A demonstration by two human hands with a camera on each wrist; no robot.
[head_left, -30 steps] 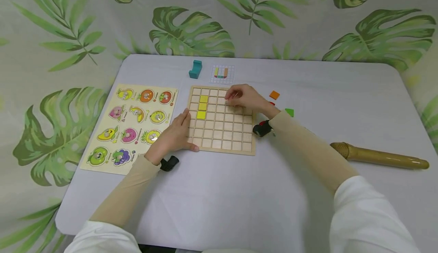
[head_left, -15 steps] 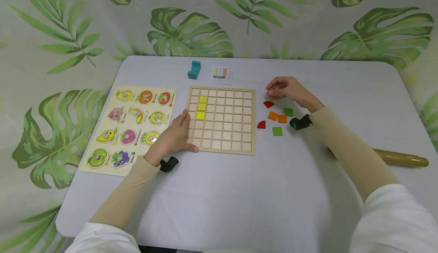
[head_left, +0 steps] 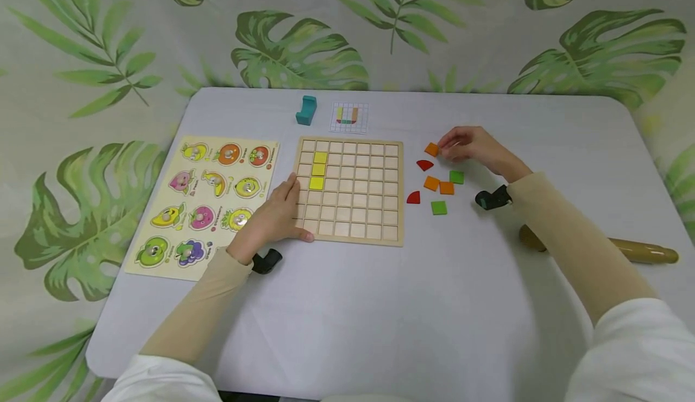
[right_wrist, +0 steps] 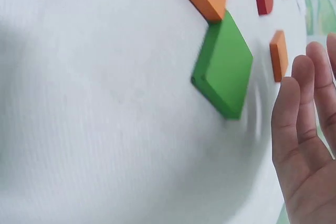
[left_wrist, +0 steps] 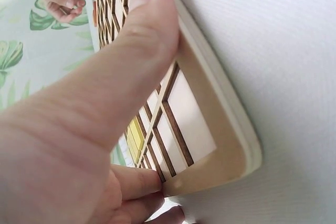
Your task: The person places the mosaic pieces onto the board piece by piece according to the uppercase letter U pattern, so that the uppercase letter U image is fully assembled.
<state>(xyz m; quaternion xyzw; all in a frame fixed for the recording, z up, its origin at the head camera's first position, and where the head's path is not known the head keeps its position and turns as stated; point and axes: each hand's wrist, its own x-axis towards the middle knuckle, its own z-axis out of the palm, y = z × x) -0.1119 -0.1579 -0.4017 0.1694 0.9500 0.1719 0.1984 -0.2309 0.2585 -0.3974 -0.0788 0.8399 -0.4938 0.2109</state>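
Observation:
A wooden grid board (head_left: 358, 230) lies in the middle of the table, with three yellow square tiles (head_left: 319, 169) in one column of its cells. Across its near left corner my left hand (head_left: 274, 215) is spread, thumb on the front rim (left_wrist: 152, 19) and fingers along the left side. To the right of the board, my right hand (head_left: 478, 149) hovers beside an orange square tile (head_left: 432, 149), fingertips close to its edge. The right wrist view shows those fingers (right_wrist: 304, 103) extended, past a green tile (right_wrist: 226, 72).
Loose orange tiles (head_left: 447, 188), green tiles (head_left: 439, 207) and red quarter-round tiles (head_left: 414, 197) lie right of the board. A pattern card (head_left: 349, 118) and a teal block (head_left: 306, 111) sit behind it. Left is a fruit puzzle board (head_left: 217, 209); right, a brown stick-like object (head_left: 646, 251).
My right hand has moved right, from over the board's far right part to beside the orange tile, uncovering the loose tiles. My left hand stays at the board's corner.

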